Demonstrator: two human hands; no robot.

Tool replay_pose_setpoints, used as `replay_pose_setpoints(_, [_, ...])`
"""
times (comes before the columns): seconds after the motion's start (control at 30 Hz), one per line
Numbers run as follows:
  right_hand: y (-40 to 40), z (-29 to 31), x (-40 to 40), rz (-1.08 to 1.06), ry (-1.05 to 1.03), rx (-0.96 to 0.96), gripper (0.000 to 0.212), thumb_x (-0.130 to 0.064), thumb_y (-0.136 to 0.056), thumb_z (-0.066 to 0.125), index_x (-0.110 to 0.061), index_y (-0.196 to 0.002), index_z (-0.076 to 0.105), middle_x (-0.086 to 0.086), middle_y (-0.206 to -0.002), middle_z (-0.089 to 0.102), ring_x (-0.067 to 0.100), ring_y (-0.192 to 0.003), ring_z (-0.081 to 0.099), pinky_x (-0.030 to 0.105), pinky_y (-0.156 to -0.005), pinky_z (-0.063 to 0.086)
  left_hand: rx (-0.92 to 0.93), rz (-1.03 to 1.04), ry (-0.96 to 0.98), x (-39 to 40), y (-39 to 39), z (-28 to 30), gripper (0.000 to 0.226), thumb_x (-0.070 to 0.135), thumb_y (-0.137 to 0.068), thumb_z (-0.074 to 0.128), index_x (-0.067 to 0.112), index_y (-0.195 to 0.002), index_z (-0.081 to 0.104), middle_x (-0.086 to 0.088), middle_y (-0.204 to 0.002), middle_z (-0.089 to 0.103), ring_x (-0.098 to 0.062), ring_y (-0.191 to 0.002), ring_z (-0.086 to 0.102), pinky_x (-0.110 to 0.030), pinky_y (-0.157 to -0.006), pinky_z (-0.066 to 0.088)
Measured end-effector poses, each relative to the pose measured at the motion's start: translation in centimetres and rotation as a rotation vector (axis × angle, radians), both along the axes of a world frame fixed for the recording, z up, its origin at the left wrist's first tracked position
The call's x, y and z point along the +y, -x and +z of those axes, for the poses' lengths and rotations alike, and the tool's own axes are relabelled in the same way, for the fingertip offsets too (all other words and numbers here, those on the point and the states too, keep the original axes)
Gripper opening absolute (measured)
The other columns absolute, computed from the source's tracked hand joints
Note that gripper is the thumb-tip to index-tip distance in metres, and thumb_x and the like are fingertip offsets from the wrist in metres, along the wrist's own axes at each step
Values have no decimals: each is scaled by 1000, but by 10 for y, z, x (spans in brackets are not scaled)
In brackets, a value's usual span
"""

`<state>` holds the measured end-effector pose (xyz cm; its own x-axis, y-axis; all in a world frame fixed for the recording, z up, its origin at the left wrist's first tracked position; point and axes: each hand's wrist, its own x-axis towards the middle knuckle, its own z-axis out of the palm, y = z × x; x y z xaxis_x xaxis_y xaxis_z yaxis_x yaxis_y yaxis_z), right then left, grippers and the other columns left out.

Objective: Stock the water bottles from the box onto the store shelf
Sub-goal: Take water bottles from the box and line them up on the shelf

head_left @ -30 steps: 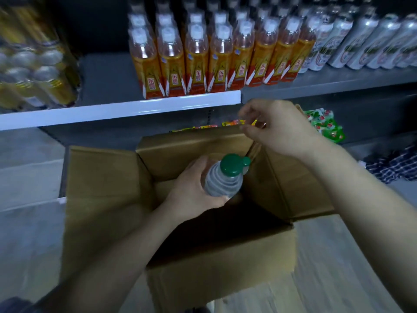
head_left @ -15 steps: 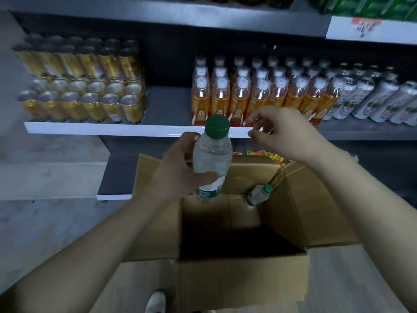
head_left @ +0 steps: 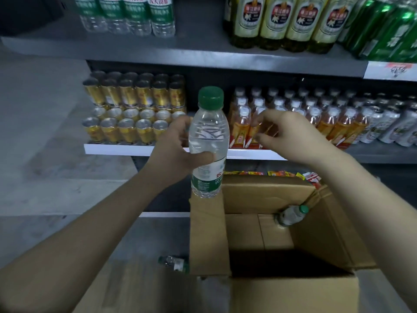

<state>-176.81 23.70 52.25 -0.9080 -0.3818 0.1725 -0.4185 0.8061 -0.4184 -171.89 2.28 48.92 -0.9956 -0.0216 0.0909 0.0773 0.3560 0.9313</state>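
Left hand (head_left: 178,150) grips a water bottle (head_left: 208,141) round its middle — thumb across the front just above the green label, fingers wrapped behind. Bottle upright, green cap up, held in the air above the far left corner of the cardboard box (head_left: 270,240), in front of the white front edge of the middle shelf (head_left: 126,150).

Right hand (head_left: 291,134) is up beside the bottle, not touching it, fingers loosely curled, holding nothing; it hangs in front of the orange drink bottles (head_left: 334,125).

Box sits open on the floor, flaps out. 1 more bottle in the box (head_left: 291,215) leans tilted against the far right inner corner, green cap pointing up-right. Another bottle on the floor (head_left: 172,263) lies on its side just beside the box's left wall.

Middle shelf: gold cans (head_left: 133,114) stacked in 2 tiers at the left end, orange drinks in the centre, white-labelled bottles (head_left: 392,125) toward the right end. Top shelf (head_left: 203,55): green-labelled water bottles (head_left: 128,14) at left — same label colour as the held one — then yellow-green bottles (head_left: 282,21) and green packs (head_left: 383,30) at right. Colourful packets (head_left: 259,173) show along the lower shelf behind the box's far edge.
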Motion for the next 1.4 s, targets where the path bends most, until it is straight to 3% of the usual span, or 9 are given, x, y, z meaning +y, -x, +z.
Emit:
replay_pose_setpoints(0.1, [-2,8,-30,-17,14,18,20,-16,-84,62,-15,-104,62,-8,-71,56,0,-58,45,8,-54,34,11,-1,-46,-31,-2,15,55,40,-39,76,40,-89,52,13,-94,67,-13,-91,66,-34,-81,56])
replay_pose_setpoints(0.27, [-3,19,-78,0,29,45,18,-16,-83,62,-16,-101,62,2,-80,63,11,-64,52,29,-65,41,32,-8,-20,-80,-4,32,51,31,-46,79,37,-89,52,11,-91,69,-12,-90,67,-34,-81,57])
replay_pose_setpoints(0.4, [0,25,-109,15,28,86,22,-16,-83,63,-15,-105,62,5,-89,66,15,-73,55,28,-70,41,50,13,-20,-110,-4,41,49,19,-55,83,37,-87,50,9,-90,68,-16,-89,67,-42,-84,56])
replay_pose_setpoints(0.6, [9,35,-144,65,33,99,22,-18,-83,63,-16,-105,61,4,-87,67,20,-83,59,31,-75,46,63,54,-26,-143,2,50,46,24,-51,80,37,-84,50,5,-90,68,-21,-92,67,-48,-80,57])
replay_pose_setpoints(0.7, [19,40,-154,68,35,104,21,-18,-83,63,-16,-104,61,2,-85,65,18,-80,58,31,-74,47,88,60,-28,-155,9,54,46,11,-62,83,34,-85,51,3,-91,68,-22,-90,67,-46,-81,57])
replay_pose_setpoints(0.93, [56,51,-170,90,16,133,21,-18,-83,63,-18,-104,61,1,-87,66,16,-72,58,28,-65,45,116,94,-15,-174,42,68,42,8,-65,81,32,-82,51,3,-89,70,-16,-84,68,-35,-72,56])
replay_pose_setpoints(1.17, [106,70,-182,104,27,181,21,-19,-82,64,-17,-103,62,-1,-85,65,17,-73,56,30,-73,46,154,102,25,-186,86,96,38,19,-66,81,28,-89,53,17,-68,64,3,-56,57,-20,-57,47])
replay_pose_setpoints(1.27, [128,75,-187,116,28,200,20,-19,-81,64,-18,-101,62,0,-86,66,18,-76,58,35,-78,50,164,119,22,-190,108,106,39,20,-64,82,31,-87,53,15,-75,67,-4,-70,64,-31,-69,53])
replay_pose_setpoints(1.4, [153,81,-191,124,27,192,21,-18,-81,65,-16,-102,62,0,-86,65,17,-79,59,32,-78,48,198,121,17,-194,131,121,34,15,-68,78,29,-85,52,28,-55,61,9,-50,55,-19,-58,47])
